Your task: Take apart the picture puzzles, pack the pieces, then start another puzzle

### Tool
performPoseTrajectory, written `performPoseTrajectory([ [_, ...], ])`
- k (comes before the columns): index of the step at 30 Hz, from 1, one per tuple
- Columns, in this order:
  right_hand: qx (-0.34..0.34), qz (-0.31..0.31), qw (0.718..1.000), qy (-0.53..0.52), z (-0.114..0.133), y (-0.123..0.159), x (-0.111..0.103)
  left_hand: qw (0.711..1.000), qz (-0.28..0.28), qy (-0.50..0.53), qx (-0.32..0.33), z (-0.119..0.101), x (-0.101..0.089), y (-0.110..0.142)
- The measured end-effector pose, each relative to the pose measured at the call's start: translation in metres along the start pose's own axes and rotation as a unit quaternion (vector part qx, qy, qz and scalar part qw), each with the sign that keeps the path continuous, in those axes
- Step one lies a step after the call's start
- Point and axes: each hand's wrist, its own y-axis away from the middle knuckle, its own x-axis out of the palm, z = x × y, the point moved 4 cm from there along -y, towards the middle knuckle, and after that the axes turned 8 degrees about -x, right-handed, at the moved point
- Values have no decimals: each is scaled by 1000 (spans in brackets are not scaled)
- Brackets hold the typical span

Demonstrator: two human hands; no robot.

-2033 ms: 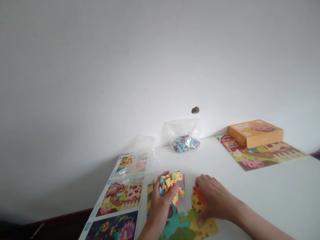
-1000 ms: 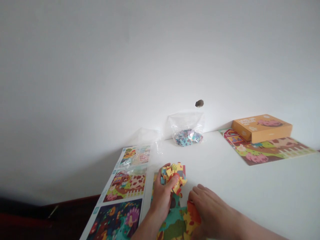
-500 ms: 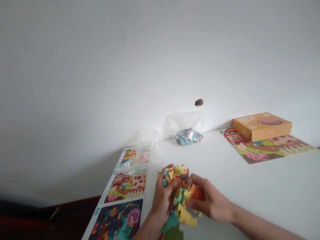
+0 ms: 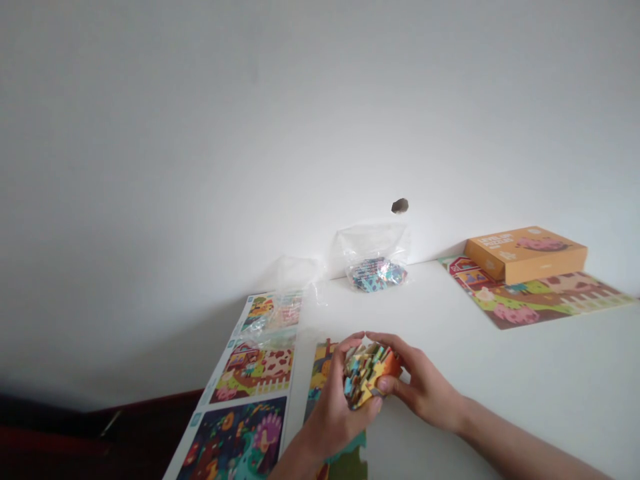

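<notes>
A thick stack of jigsaw puzzle pieces (image 4: 367,373), yellow, orange and teal, is held between both hands above the table. My left hand (image 4: 340,400) cups it from the left, thumb along the lower edge. On the other side my right hand (image 4: 420,380) grips it with thumb and fingers, and the fingertips of both hands nearly meet at the top. Below and behind my left hand lies a strip of joined puzzle (image 4: 350,460), partly covered by that hand and forearm.
A printed sheet (image 4: 250,373) of several pictures runs along the table's left edge, with a crumpled clear bag (image 4: 285,320) on it. Another bag of pieces (image 4: 377,273) leans on the wall (image 4: 200,167). At the right an orange box (image 4: 530,253) rests on a farm poster (image 4: 530,307).
The two clusters of pieces, one in each hand, have come together into one stack. My right hand has moved slightly up and closer to my left hand.
</notes>
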Motion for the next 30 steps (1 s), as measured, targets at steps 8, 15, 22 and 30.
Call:
performPoseTrajectory([
  [8,-7,47,995,86,3,-2,-3,993,57,-98,36,-5,1,2],
  [15,28,87,991,97,-2,3,4,981,76,-176,20,6,3,3],
  [22,-27,31,990,136,11,2,2,979,53,-188,58,-2,-9,4],
  [30,17,-3,957,288,2,-1,-16,951,-135,-276,41,4,-48,-15],
])
